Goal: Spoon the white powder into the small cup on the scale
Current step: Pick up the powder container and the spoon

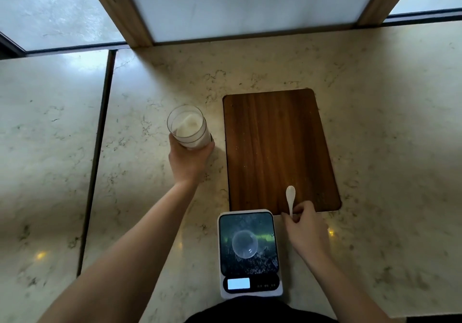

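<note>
The powder glass (188,129) is gripped by the left hand (189,159); the spoon (290,199) is pinched by the right hand (306,230), apparently empty, beside the scale (250,254).

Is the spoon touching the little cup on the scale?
Apart. The head view shows the spoon over the wooden board, with bare scale between it and the cup.

Both forearms are bare to the edge of view, with no sleeves, watch or rings showing on the left hand (189,159) or right hand (305,230). A dark garment (252,311) covers the torso.
</note>
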